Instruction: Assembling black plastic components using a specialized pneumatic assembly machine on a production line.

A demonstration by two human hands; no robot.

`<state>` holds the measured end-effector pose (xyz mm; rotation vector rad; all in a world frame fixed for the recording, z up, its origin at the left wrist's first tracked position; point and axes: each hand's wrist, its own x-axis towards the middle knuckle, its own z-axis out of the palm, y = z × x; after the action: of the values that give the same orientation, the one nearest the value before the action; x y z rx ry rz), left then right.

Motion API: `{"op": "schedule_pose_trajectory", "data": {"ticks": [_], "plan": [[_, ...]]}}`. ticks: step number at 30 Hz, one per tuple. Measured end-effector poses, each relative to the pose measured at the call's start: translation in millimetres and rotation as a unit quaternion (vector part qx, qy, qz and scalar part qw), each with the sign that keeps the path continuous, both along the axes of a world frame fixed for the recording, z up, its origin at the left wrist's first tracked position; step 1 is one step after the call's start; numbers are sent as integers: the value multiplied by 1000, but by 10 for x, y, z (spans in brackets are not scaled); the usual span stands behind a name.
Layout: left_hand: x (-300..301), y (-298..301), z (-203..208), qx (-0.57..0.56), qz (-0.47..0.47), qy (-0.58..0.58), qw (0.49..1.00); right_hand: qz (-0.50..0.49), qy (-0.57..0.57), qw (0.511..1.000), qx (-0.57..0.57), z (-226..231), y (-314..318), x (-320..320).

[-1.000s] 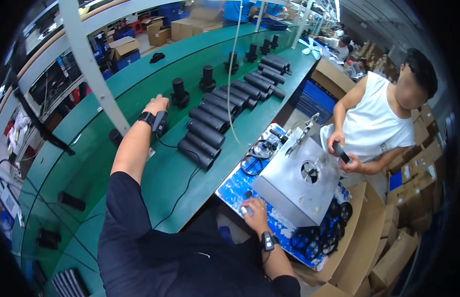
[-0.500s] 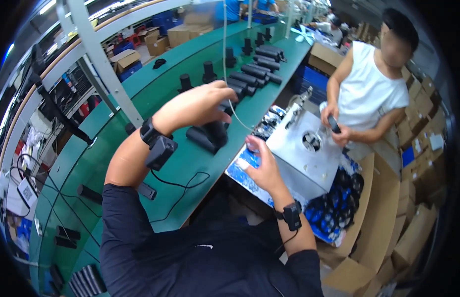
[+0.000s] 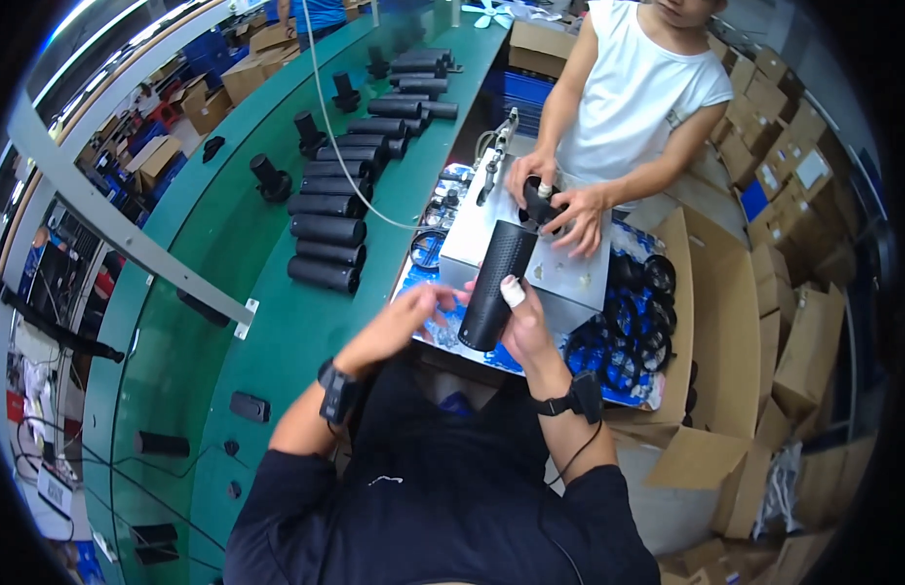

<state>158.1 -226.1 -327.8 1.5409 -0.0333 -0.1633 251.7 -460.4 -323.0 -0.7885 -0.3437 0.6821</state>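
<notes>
A black cylinder with a dimpled or perforated surface [image 3: 498, 283] is tilted in front of me, in the grip of my right hand [image 3: 527, 330]. White wrapping covers that hand's thumb. Just left of the cylinder's lower part, my left hand [image 3: 413, 314] has its fingers apart and holds nothing. Beyond the cylinder's upper end, a co-worker's two hands [image 3: 574, 216] handle a black part [image 3: 541, 207] above a silver metal box [image 3: 569, 278]. Whether that part touches the cylinder I cannot tell.
Several black cylinders [image 3: 326, 229] lie in a row on the green bench [image 3: 248, 341], beside upright black pieces [image 3: 269, 178]. A pale hose [image 3: 340, 161] hangs across. Black rings [image 3: 642, 312] lie right of the box, next to an open carton [image 3: 720, 341]. A metal post [image 3: 131, 219] crosses the left.
My left hand has come from over the bench toward the metal box and let go of the cylinder. My right hand, empty before, now holds it. The co-worker's hands have moved closer to it.
</notes>
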Motion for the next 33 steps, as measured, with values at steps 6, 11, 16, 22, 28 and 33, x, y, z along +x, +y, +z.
{"op": "schedule_pose_trajectory", "data": {"ticks": [6,11,16,22,28,33], "plan": [[-225,-486,-291,-208,1,-36,978,-80,-91,991,-48,-281,178,-100],[-368,-292,-606,37,61,-72,995,-61,-219,942,-248,-591,38,-242],[-523,66,-796,179,51,-90,978,-59,-166,927,-332,-945,-249,-293],[-636,788,-1444,119,316,-15,941,-209,-298,865,-345,-1212,-562,-94],[-607,710,-1486,-67,329,-17,942,-239,-352,811,-401,-1539,-551,-63],[-654,618,-1567,-91,379,-30,920,-246,-345,813,-400,-1654,-548,-122]]}}
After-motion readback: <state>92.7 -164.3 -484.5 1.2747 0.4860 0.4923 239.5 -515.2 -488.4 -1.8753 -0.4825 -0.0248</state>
